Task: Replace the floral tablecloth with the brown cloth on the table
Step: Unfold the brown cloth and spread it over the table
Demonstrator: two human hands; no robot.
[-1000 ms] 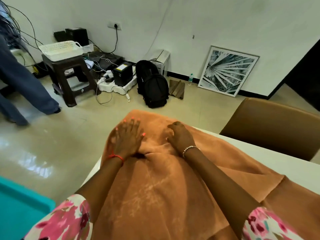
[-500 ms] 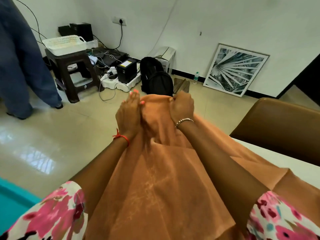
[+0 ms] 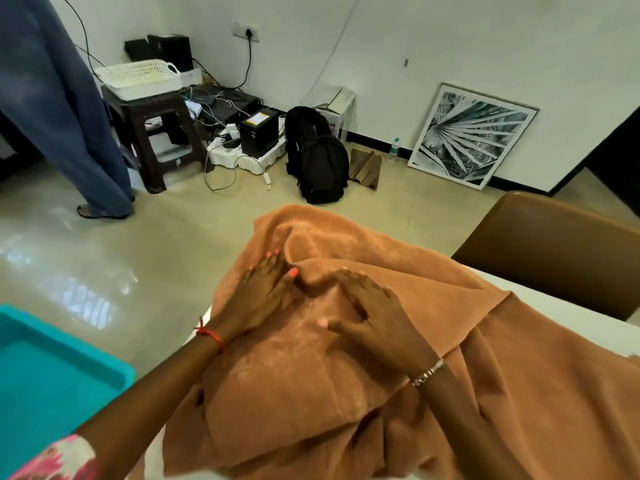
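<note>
Head view: left hand point(image 3: 258, 299) and right hand point(image 3: 374, 320) flat, fingers straight, on bunched cloth point(image 3: 311, 393); far overhang could drag it off desk point(image 3: 588, 327).

brown cloth point(image 3: 346, 393) | rumpled, folded | draped over white table point(image 3: 554, 317) corner

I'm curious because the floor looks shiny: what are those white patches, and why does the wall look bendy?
Head view: the floor patches are glare off glossy tiles; the wide-angle lens slants the wall near the edges; the brown cloth is sharp.
</note>
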